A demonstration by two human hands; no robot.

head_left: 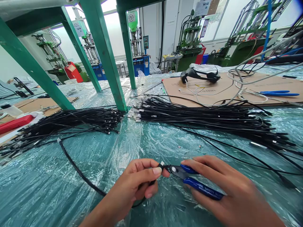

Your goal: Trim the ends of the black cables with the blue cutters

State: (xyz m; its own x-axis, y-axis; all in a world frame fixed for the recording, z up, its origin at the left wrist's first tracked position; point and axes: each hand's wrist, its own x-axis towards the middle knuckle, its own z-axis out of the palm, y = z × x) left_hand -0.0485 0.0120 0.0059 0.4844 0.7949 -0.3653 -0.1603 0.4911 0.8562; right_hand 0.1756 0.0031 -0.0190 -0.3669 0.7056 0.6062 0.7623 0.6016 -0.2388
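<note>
My left hand (139,178) pinches a black cable near its end, where a small connector (162,164) with a pale metal tip pokes up past the thumb. The rest of that black cable (80,171) seems to curve away to the left, ending in another plug on the plastic film; my wrist hides part of it. Blue-handled flush cutters (201,187) are gripped in my right hand (227,186), handles somewhat spread. Their jaws touch or lie right beside the connector's base; whether they are closed on anything I cannot tell.
Behind my hands lie two piles of black cables, a left pile (78,121) and a right pile (203,118). Green metal posts (106,56) rise between them. Cardboard (213,93) carries a headset (200,75), loose wires and blue-handled pliers (279,93). Machines stand beyond.
</note>
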